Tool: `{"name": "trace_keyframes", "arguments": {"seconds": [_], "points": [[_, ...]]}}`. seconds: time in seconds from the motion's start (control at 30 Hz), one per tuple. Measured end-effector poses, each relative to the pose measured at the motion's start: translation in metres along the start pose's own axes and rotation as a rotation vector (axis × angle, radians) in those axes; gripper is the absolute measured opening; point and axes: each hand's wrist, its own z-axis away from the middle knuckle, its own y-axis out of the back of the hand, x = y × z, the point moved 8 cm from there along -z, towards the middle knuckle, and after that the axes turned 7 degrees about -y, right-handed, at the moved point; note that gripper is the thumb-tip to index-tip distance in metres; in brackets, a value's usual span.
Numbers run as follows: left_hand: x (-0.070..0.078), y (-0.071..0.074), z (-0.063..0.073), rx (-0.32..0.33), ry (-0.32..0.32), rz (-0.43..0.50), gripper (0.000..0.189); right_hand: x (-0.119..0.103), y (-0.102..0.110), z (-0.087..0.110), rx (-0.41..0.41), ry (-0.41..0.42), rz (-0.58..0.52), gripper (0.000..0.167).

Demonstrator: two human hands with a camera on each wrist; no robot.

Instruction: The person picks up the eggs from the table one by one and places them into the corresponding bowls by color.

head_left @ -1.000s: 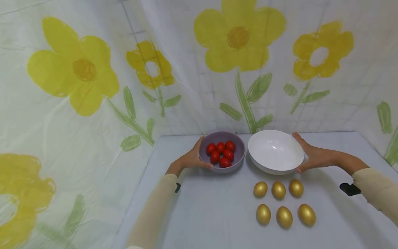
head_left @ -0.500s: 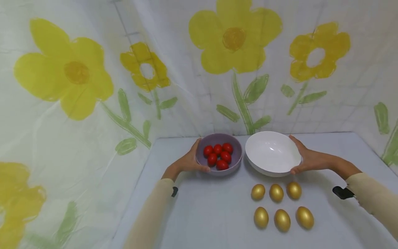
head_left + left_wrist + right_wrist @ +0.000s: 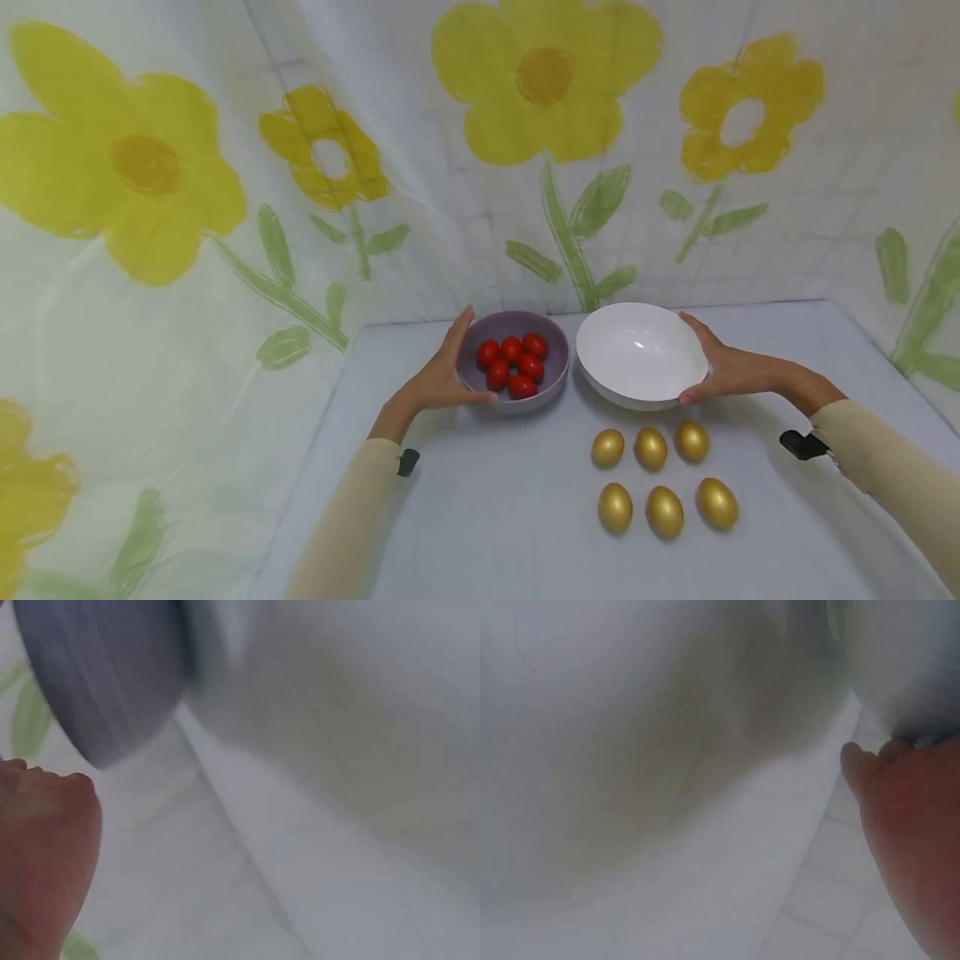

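At the back of the table a purple bowl [image 3: 557, 386] holds several glossy red eggs [image 3: 522, 386]. My left hand [image 3: 435, 379] grips its left side, thumb at the front of the rim and fingers toward the back. Just to the right stands a white bowl [image 3: 637, 350] with nothing in it. My right hand [image 3: 738, 371] holds that bowl's right side between thumb and fingers. The left wrist view shows the purple bowl's outer wall [image 3: 105, 675] above the hand [image 3: 49, 855]. In the right wrist view, fingers reach behind the white bowl [image 3: 900, 660].
Two rows of gold eggs [image 3: 650, 448] lie on the pale table [image 3: 487, 500] in front of the white bowl. Behind the table hangs a light curtain [image 3: 427, 275] with painted yellow flowers. Dark straps [image 3: 804, 445] show at both wrists.
My right hand has drawn in closer around the white bowl's rim. The fingers of my left hand have shifted slightly at the purple bowl. Bowls and eggs keep their places; the head view has turned right.
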Motion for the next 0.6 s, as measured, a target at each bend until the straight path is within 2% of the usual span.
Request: {"name": "trace_keyframes", "arguments": {"seconds": [0.07,0.13,0.27,0.33,0.43,0.53,0.6], "points": [[0.028,-0.003,-0.004,0.017,-0.103,0.004,0.128,0.0,0.003,0.001,-0.001,-0.006,0.006,0.141],[0.059,-0.012,-0.01,0.024,-0.222,0.027,0.113,0.0,0.006,0.002,0.001,-0.018,0.011,0.141],[0.113,-0.043,-0.022,-0.027,-0.411,0.107,0.089,0.001,0.009,0.004,0.001,-0.035,0.017,0.14],[0.13,-0.062,-0.025,-0.079,-0.447,0.14,0.081,0.002,0.009,0.003,-0.001,-0.044,0.014,0.14],[0.142,-0.092,-0.026,-0.188,-0.445,0.147,0.069,0.003,0.007,0.0,-0.004,-0.06,0.014,0.14],[0.141,-0.117,-0.026,-0.284,-0.401,0.129,0.067,0.004,0.003,-0.002,-0.011,-0.076,0.014,0.141],[0.136,-0.13,-0.026,-0.322,-0.361,0.109,0.069,0.005,-0.001,-0.003,-0.017,-0.079,0.005,0.141]]}}
